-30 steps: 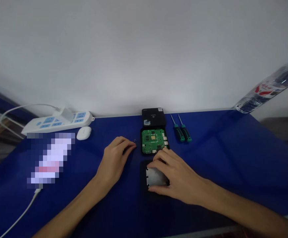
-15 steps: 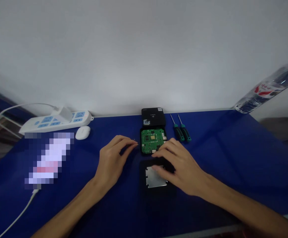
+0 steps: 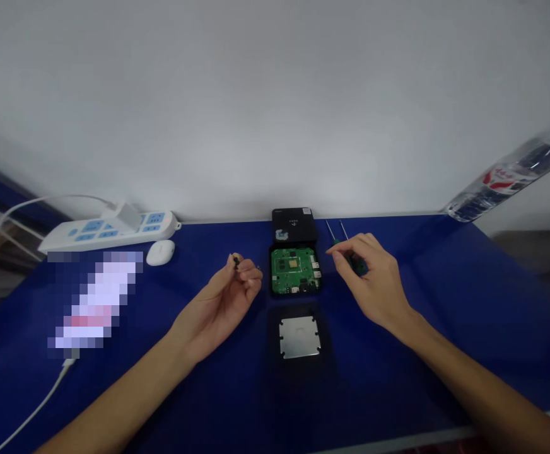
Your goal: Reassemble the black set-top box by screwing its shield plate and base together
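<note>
My left hand (image 3: 225, 296) is turned palm up left of the circuit board, fingers curled. A small dark piece, perhaps a screw (image 3: 236, 260), sits between its thumb and fingertips. My right hand (image 3: 372, 277) hovers over the handles of two green-and-black screwdrivers (image 3: 336, 240). Its thumb and index fingertips come together beside the left handle; whether anything is between them is hidden. Between the hands lies the green circuit board (image 3: 287, 268) in its black case. Nearer to me is a dark cover with a silver metal plate (image 3: 299, 337).
A black box lid (image 3: 294, 225) rests behind the board, close to the wall. On the left are a white power strip (image 3: 114, 228), a white earbud case (image 3: 160, 252) and a blurred-out phone (image 3: 98, 299) on a cable. A water bottle (image 3: 506, 176) is at the far right.
My left hand has rolled palm up, showing the small dark piece. My right hand has moved right, off the board and cover, to the screwdrivers; its thumb and index finger have closed together.
</note>
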